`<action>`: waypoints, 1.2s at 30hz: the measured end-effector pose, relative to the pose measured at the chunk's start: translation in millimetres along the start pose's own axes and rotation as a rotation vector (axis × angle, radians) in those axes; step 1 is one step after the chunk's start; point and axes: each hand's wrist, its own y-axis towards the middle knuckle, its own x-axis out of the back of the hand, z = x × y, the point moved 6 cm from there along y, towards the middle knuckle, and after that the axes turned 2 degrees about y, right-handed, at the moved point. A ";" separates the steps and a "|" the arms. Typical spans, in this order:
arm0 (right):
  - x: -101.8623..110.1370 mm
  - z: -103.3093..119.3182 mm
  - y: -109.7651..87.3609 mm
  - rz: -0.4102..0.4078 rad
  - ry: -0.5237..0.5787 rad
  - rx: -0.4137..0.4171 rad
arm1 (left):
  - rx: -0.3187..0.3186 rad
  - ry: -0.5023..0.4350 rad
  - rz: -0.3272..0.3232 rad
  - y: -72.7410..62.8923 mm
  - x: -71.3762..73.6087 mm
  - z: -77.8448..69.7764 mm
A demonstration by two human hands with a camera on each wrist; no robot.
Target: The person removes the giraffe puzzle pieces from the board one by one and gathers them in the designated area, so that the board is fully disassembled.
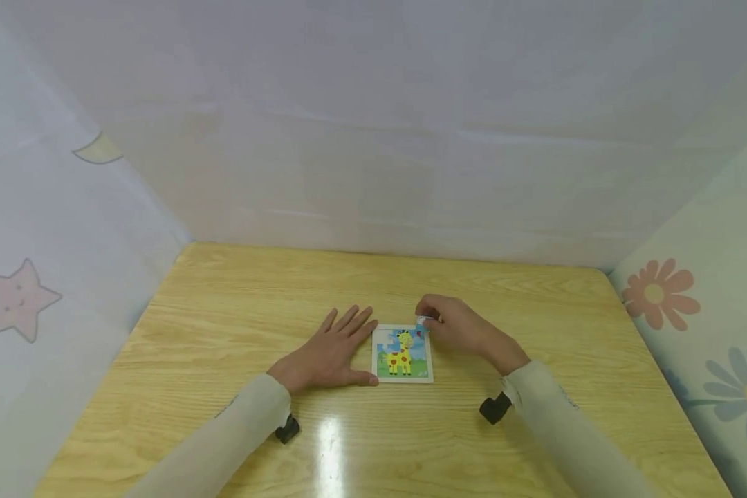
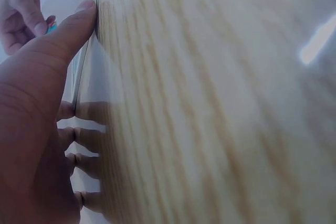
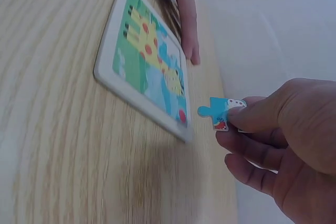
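A small giraffe jigsaw puzzle in a white tray [image 1: 404, 380] lies on the table, with a bare pale patch at its upper left. My left hand [image 1: 330, 356] is spread flat beside it, thumb and forefinger at the tray's left edge. Between thumb and fingers, my right hand [image 1: 463, 328] pinches a blue jigsaw piece [image 3: 216, 107] with white and red marks. In the right wrist view, that piece is held just beyond the tray's corner, its round knob facing the puzzle. From the left wrist, the thumb [image 2: 73, 30] shows along the tray's side.
The wooden table [image 1: 255, 290] extends around the puzzle on every side. A pale cloth wall [image 1: 373, 173] rises behind its far edge, with printed cloth at the left and right. Black wrist cameras [image 1: 495, 408] sit under both sleeves.
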 end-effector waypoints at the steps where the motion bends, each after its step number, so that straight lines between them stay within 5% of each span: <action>1: 2.0 -3.5 -1.6 0.000 -0.003 -0.011 | -0.001 -0.001 0.000 0.0 -0.3 0.2; 19: 11.4 -44.0 -6.1 0.010 -0.063 -0.085 | 0.002 0.011 0.019 0.9 0.9 0.7; 36: 11.9 -44.6 -3.6 -0.073 -0.161 -0.005 | 0.002 0.023 0.028 3.1 -0.8 1.0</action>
